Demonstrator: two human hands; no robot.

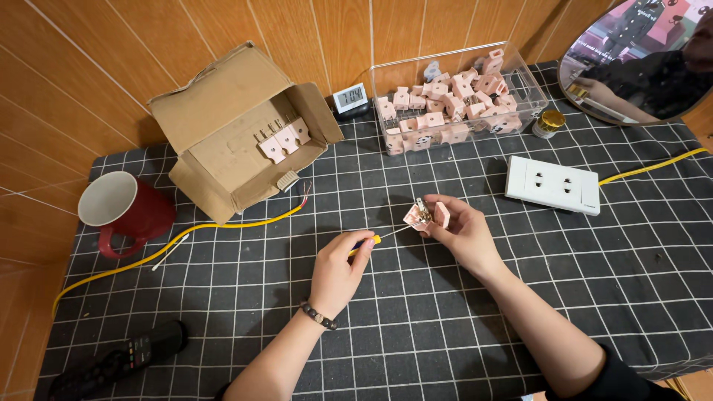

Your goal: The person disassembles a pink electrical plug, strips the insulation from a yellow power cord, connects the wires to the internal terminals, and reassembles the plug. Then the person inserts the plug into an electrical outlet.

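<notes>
Red mug (122, 208) far left, cardboard box (245, 126) behind | left hand (338, 271) clenched round yellow-handled screwdriver (371, 240), tip reaching right | pink plug piece (425, 215) pinched in right hand (460, 234), just above the checked cloth (445, 334) | white socket strip (553, 184) lying well right.

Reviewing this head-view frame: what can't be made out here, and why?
- Screwdriver handle: mostly hidden inside the left hand; its tip is lost against the pink plug.
- Pink plug: partly covered by the right hand fingers; its screw is too small to see.
- Remote: cut off by the bottom edge.
- Cardboard box contents: mostly hidden by its flaps.
</notes>
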